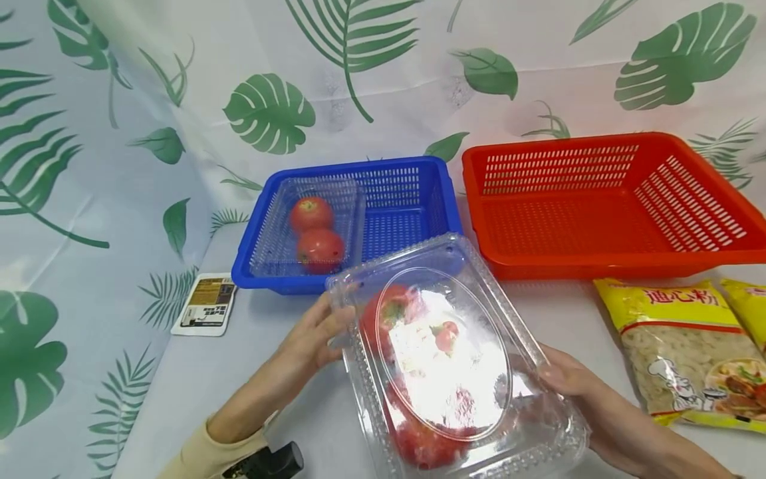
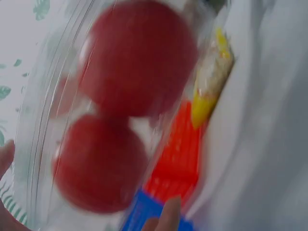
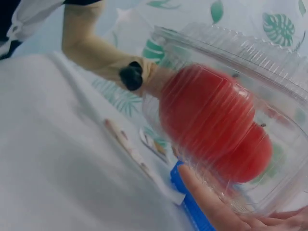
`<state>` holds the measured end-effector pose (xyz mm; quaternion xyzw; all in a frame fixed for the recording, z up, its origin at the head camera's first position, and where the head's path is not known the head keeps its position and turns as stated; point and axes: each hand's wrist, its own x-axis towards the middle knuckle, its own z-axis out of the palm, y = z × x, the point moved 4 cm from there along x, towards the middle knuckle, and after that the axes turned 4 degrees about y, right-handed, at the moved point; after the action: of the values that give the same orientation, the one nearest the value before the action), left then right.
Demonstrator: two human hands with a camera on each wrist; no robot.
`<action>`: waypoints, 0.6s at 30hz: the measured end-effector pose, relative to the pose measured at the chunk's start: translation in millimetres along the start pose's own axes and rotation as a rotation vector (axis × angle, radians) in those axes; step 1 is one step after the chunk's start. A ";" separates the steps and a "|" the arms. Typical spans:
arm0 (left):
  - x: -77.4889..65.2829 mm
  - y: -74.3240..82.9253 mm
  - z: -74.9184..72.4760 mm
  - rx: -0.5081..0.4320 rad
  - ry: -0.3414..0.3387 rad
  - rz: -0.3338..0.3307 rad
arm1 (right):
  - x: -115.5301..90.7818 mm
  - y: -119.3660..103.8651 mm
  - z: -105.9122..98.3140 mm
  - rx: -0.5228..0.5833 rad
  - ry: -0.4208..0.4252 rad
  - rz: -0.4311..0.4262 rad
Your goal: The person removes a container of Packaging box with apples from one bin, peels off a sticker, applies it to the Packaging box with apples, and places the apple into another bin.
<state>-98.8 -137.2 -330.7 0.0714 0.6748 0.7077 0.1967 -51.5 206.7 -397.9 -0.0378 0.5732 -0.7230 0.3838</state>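
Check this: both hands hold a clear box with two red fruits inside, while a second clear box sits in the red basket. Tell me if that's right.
The basket is wrong: the second clear box sits in the blue basket, as the head view shows. The rest stands: the left hand and right hand hold a clear box with two red fruits inside.

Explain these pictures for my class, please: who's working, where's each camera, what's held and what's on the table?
No robot here: a person works bare-handed. The wide picture comes from a head-worn camera, the close ones from cameras on each wrist. The left hand and right hand hold a clear box with two red fruits inside. On the white table stand a blue basket, holding another clear box with more red fruits, and a red basket. Yellow packets and a white pack lie nearby.
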 end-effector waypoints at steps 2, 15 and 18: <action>-2.7 -1.0 8.4 -0.028 -0.068 -0.016 | 2.7 -2.3 -1.9 -0.003 0.014 0.005; 1.8 8.0 31.6 -0.089 -0.135 -0.040 | -0.1 -6.7 -13.5 -0.052 0.019 -0.054; 8.6 9.1 36.4 -0.094 -0.130 -0.041 | -1.9 -9.8 -19.0 -0.086 0.085 -0.023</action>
<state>-94.9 -100.3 -320.2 0.0938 0.6279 0.7284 0.2577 -64.5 223.5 -395.3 -0.0300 0.6192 -0.7029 0.3488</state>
